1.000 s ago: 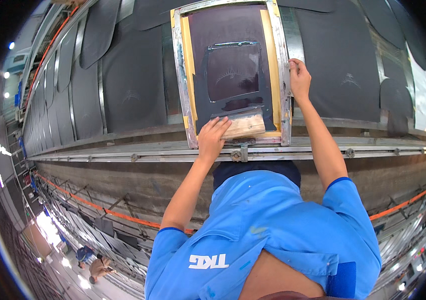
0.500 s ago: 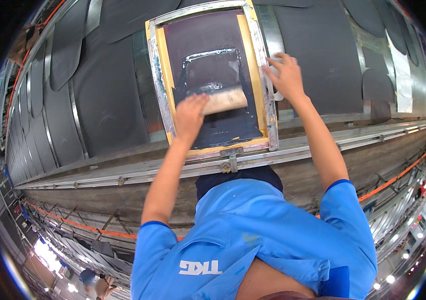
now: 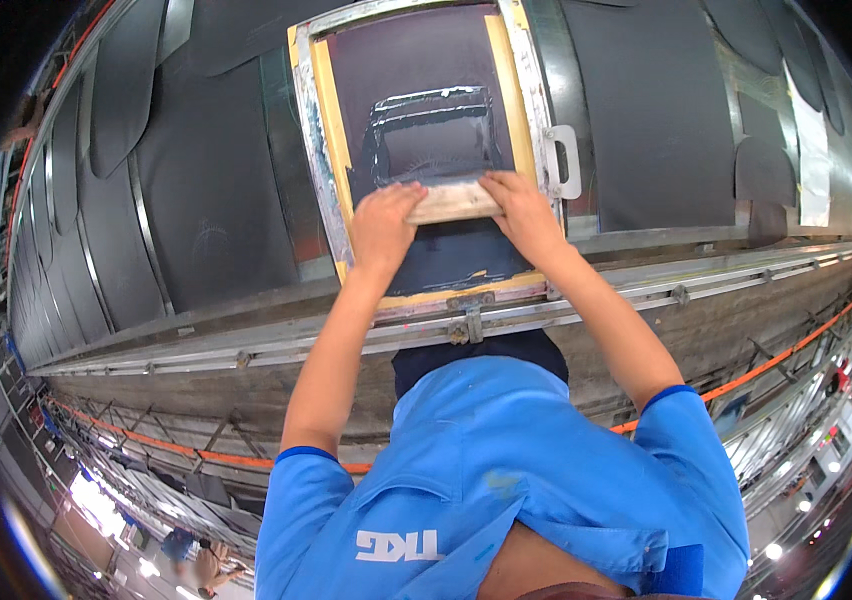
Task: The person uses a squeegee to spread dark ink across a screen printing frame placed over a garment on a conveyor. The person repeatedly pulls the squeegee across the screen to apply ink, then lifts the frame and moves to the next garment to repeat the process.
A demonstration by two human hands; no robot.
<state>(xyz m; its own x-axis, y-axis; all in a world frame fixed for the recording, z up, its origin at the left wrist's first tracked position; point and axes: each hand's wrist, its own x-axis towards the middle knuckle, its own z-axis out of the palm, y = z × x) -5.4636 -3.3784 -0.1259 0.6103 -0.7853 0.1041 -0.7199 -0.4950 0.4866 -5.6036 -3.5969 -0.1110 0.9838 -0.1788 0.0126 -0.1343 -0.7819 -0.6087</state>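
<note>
A wooden-handled squeegee (image 3: 454, 202) lies crosswise over the dark mesh of a screen printing frame (image 3: 416, 55). My left hand (image 3: 386, 225) is closed round the squeegee's left end, and my right hand (image 3: 526, 215) grips its right end. Wet dark ink (image 3: 431, 100) outlines a rounded shape on the mesh beyond the squeegee. Yellow tape (image 3: 502, 90) runs along the inside of the frame. The blade under the handle is hidden. A white handle (image 3: 566, 162) sticks out from the frame's right side.
Dark flat sheet pieces (image 3: 211, 190) lie along the long table left of the frame, and more (image 3: 646, 120) lie to the right. A metal rail (image 3: 346, 345) with clamps runs along the near edge. Behind me are racks and an orange bar (image 3: 196, 458).
My right hand has moved left from the frame's side and taken hold of the squeegee's right end. The squeegee has turned to lie more level and shifted slightly right.
</note>
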